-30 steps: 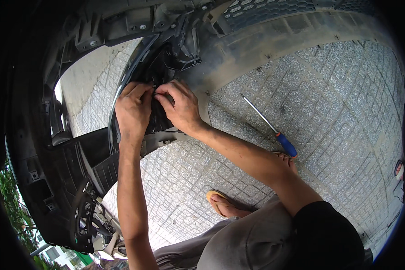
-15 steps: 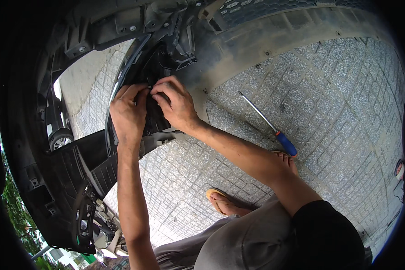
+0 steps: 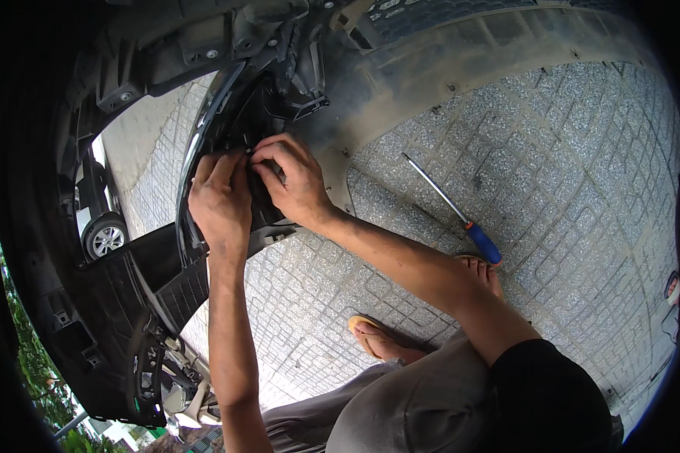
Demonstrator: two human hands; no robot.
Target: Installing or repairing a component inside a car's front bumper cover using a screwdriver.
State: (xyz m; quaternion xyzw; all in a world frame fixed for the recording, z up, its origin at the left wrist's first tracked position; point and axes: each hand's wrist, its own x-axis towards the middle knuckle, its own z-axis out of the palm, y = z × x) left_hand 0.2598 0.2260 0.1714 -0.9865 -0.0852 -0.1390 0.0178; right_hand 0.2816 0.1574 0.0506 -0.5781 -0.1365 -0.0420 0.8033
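Observation:
My left hand (image 3: pixel 221 198) and my right hand (image 3: pixel 295 181) meet at the dark inner side of a large black plastic car bumper (image 3: pixel 162 279), beside a curved trim piece (image 3: pixel 204 136). Both have fingers bent and pinched around a small spot with a tiny pale fitting (image 3: pixel 248 150); exactly what each holds is too small and partly hidden to tell. A screwdriver (image 3: pixel 482 241) with a blue handle and long metal shaft lies to the right of my right forearm, its handle by my sandalled foot.
Grey patterned pavement (image 3: pixel 551 189) lies below and right. A honeycomb grille (image 3: pixel 431 23) runs along the top. Through an opening at the left shows a car wheel (image 3: pixel 106 240). My other sandalled foot (image 3: pixel 370 336) is lower centre. A jumble of parts (image 3: pixel 181 377) and greenery (image 3: pixel 34 362) sit at lower left.
My left hand has shifted slightly down, its fingertips still at the same spot. My right hand has moved a little left. More of the car wheel shows through the opening.

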